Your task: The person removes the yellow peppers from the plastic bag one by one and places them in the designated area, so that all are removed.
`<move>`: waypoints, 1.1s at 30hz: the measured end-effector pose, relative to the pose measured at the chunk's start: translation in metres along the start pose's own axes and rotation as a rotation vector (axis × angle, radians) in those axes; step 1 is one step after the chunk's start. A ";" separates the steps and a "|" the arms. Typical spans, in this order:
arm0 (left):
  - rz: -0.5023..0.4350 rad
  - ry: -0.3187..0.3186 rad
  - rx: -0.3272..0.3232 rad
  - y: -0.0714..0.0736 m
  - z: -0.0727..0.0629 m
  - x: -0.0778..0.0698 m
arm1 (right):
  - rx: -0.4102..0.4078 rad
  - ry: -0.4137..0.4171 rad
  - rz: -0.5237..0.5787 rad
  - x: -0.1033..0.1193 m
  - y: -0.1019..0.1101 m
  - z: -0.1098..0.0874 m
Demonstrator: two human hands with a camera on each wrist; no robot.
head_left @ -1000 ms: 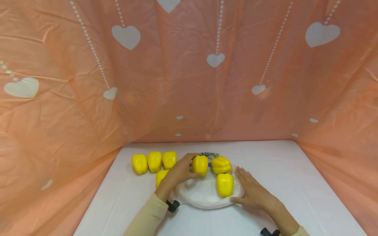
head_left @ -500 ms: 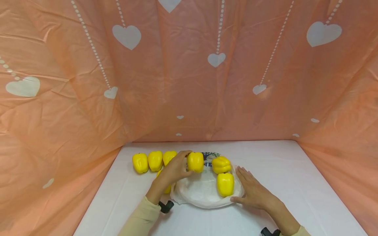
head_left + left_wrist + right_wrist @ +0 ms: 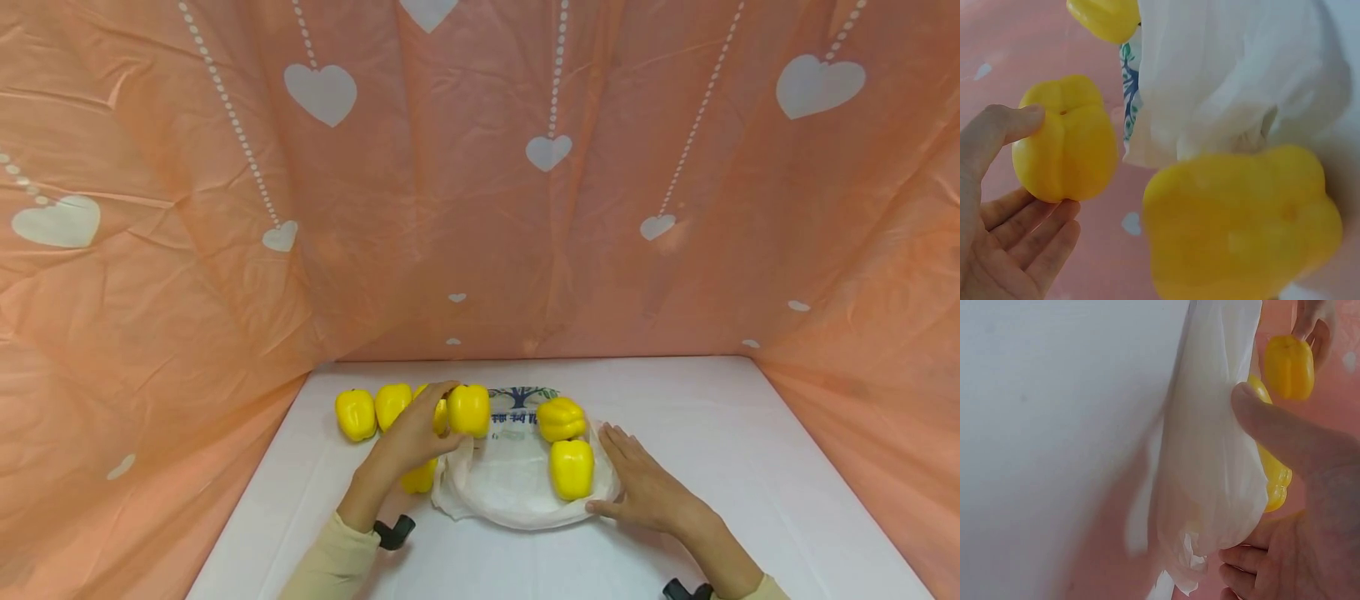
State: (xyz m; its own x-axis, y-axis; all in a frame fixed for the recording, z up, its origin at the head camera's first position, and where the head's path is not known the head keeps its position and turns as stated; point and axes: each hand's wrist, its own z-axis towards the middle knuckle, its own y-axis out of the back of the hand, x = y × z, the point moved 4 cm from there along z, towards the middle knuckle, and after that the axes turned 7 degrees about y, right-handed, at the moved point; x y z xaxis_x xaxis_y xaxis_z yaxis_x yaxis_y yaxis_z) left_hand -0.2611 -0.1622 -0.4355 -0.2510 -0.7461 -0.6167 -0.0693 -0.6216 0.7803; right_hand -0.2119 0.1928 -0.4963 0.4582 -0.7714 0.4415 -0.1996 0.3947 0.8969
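My left hand (image 3: 412, 429) holds a yellow bell pepper (image 3: 468, 410) over the left edge of a white plastic bag (image 3: 510, 487). In the left wrist view the thumb lies on top of this pepper (image 3: 1066, 137) and the fingers are beneath it. Two more bell peppers lie within the bag's opening on its right side, one tipped sideways (image 3: 562, 419) and one nearer (image 3: 572, 470). My right hand (image 3: 648, 483) rests against the bag's right side with fingers extended; its thumb touches the bag's rim (image 3: 1247, 394) in the right wrist view.
Left of the bag, several bell peppers lie in a row, the outermost pepper (image 3: 355, 415) fully visible. Another pepper (image 3: 420, 477) sits nearer, partly behind my left wrist. The white table (image 3: 750, 467) meets a peach curtain (image 3: 525, 250) with hearts at the back.
My left hand has moved left with the bell pepper, from over the bag's middle to its left edge, uncovering the bag's printed tree. The right hand has stayed in place.
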 end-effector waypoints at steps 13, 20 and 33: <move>0.001 0.014 -0.030 0.028 -0.015 0.021 | -0.002 0.008 -0.020 -0.001 0.002 0.002; 0.020 0.019 -0.045 0.040 -0.024 0.035 | 0.001 -0.002 -0.010 -0.002 0.004 0.001; 0.010 0.018 -0.065 0.063 -0.044 0.060 | 0.001 -0.018 -0.002 -0.001 0.002 0.000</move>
State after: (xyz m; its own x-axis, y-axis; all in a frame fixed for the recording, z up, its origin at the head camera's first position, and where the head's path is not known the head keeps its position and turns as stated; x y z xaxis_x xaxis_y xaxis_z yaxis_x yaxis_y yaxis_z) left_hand -0.2378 -0.2569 -0.4278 -0.2344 -0.7562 -0.6109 -0.0041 -0.6276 0.7785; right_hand -0.2126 0.1942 -0.4946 0.4433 -0.7811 0.4398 -0.1996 0.3922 0.8979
